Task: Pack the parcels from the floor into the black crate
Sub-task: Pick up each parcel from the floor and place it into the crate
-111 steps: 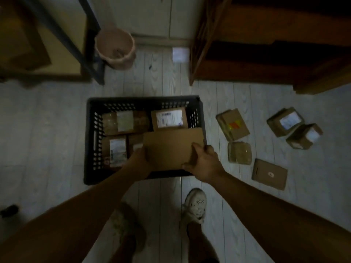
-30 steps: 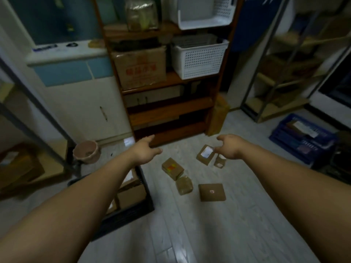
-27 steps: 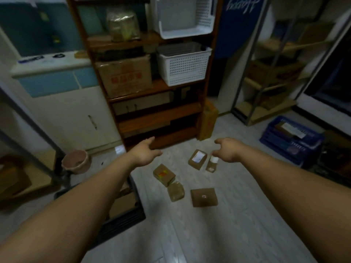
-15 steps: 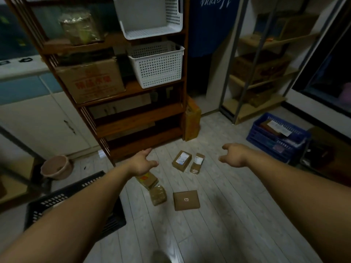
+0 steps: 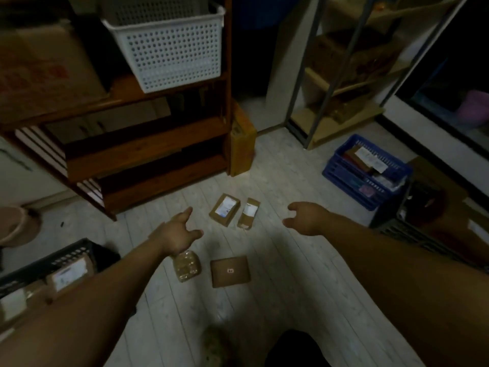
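Note:
Several brown parcels lie on the pale plank floor: a box with a white label (image 5: 225,209), a narrow box (image 5: 248,213) beside it, a flat envelope parcel (image 5: 230,270) and a tape-wrapped parcel (image 5: 186,265). My left hand (image 5: 177,234) hovers with relaxed fingers above the wrapped parcel and holds nothing. My right hand (image 5: 308,217) hangs empty to the right of the two boxes, fingers loosely curled. The black crate (image 5: 45,263) sits at the lower left with labelled parcels inside; my left forearm covers part of it.
A wooden shelf unit (image 5: 148,144) with a white basket (image 5: 172,46) stands behind the parcels, a yellow box (image 5: 242,144) leaning at its side. A blue crate (image 5: 366,173) and a metal rack (image 5: 344,75) are on the right. A pink pot (image 5: 16,226) sits far left.
Both hands let go of the flat cardboard parcel in the crate. My view swung right and tilted down toward the floor parcels, and both empty hands dropped closer to them.

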{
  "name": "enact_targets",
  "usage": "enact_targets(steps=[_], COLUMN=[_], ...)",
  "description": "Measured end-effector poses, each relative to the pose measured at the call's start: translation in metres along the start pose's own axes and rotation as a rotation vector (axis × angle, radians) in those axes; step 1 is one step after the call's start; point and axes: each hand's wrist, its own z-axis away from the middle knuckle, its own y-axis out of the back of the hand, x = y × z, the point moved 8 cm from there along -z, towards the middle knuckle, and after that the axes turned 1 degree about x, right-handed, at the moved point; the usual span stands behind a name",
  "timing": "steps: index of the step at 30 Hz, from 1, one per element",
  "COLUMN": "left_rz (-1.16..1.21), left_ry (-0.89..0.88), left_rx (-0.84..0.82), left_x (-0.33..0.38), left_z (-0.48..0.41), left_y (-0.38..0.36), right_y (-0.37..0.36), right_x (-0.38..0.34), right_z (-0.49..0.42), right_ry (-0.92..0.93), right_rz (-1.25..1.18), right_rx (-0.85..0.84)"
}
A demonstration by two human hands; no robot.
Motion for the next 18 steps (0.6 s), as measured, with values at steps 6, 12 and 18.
enact_targets(steps=[6,12,18], left_rz=[0.128,0.249,0.213], left_ry=[0.209,0.353,0.489], left_rx=[-0.055,-0.025,-0.153], left_x=[-0.037,-0.084,-0.157], left_z=[-0.050,-0.128,-0.223], left_y=[-0.047,-0.132,-0.252], right_y=[-0.048,-0.145,-0.248], right_x=[0.001,0.041,0.088], right_z=[-0.107,-0.233,-0.346], right_ry=[0.064,0.013,-0.084], right_rz=[0.011,-0.053,-0.089], right_rx=[-0.142,-0.365,-0.439])
